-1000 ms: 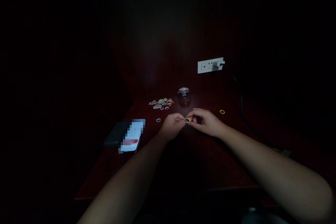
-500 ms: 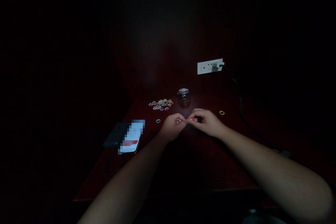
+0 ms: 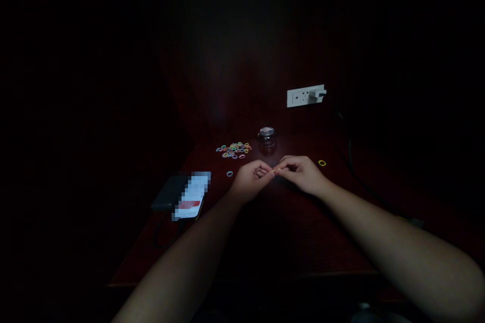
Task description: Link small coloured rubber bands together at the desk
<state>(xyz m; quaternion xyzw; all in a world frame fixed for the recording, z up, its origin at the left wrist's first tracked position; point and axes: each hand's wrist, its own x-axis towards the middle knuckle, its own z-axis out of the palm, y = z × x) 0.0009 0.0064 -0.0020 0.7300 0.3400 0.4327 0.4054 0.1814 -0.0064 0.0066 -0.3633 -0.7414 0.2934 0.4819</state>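
Observation:
Between the fingertips of both hands is a small yellow rubber band (image 3: 276, 170), mostly covered by the fingers. My left hand (image 3: 251, 180) pinches its left end, and my right hand (image 3: 301, 174) pinches its right end. A single light-blue band (image 3: 229, 174) lies on the table just left of my left hand. To the right of my right hand rests a yellow band (image 3: 322, 163). Behind my left hand, a loose pile of coloured bands (image 3: 234, 150) is spread out.
A small clear jar with a lid (image 3: 267, 136) stands at the back of the dark red table (image 3: 288, 242). At left lie a phone (image 3: 192, 196) and a dark flat box (image 3: 169, 193) with a cable. A wall socket (image 3: 306, 96) holds a plug, its cord running down the right side.
The yellow band between my fingertips now looks thinner and straighter than before. Both hands stay close together, and the view has shifted slightly.

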